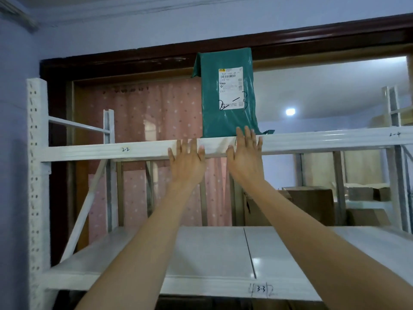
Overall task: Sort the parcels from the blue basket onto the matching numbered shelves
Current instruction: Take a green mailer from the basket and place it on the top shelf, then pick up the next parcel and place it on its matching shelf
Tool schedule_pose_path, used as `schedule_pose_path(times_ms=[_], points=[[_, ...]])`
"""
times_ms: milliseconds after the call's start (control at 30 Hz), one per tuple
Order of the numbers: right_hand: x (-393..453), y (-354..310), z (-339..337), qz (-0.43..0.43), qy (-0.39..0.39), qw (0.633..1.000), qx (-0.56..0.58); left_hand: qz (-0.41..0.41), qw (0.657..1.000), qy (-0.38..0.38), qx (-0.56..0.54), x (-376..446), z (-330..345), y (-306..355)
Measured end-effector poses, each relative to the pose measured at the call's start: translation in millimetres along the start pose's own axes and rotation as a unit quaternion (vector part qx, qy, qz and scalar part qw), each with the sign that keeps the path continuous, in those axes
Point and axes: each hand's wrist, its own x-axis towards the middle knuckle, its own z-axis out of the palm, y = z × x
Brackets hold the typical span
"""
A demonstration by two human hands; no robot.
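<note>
The green parcel (228, 95), marked 2-3, stands upright on the upper shelf (312, 139), just behind its front beam. Both the left hand (186, 162) and right hand (244, 157) are spread flat, holding nothing; they should withdraw slowly so the parcel stays balanced.

Pale violet-blue wall (111, 30) ran above a dark wooden door frame (156, 54). Inside the frame, to its left, hung a pink dotted curtain (138, 121). Right of the curtain a round ceiling light (290, 111) glowed; below it brown cardboard boxes (312, 204) sat stacked.
</note>
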Motion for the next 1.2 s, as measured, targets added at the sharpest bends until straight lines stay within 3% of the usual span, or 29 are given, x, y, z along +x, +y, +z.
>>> schedule_pose_path(times_ms=[233, 500, 767, 933, 1033, 1200], points=[[-97.0, -45.5, 48.0, -0.022, -0.163, 0.986, 0.034, -0.055, 0.995, -0.08, 0.028, -100.8, -12.7, -47.3], [-237.8, -117.6, 114.7, -0.034, -0.368, 0.927, 0.067, -0.185, 0.951, -0.205, 0.141, -241.7, -53.4, -165.0], [-388.0, -216.7, 166.5, -0.096, -0.484, 0.866, 0.079, -0.312, 0.873, -0.305, 0.219, -401.2, -86.1, -292.7], [-487.6, -284.1, 201.7, -0.124, -0.587, 0.796, 0.08, -0.42, 0.791, -0.392, 0.209, -514.4, -95.0, -371.4], [-548.3, -315.7, 224.7, -0.14, -0.637, 0.754, 0.079, -0.444, 0.748, -0.448, 0.209, -585.1, -89.6, -419.9], [-640.3, -340.4, 261.1, -0.151, -0.697, 0.699, 0.053, -0.495, 0.7, -0.491, 0.154, -667.4, -79.7, -467.6]])
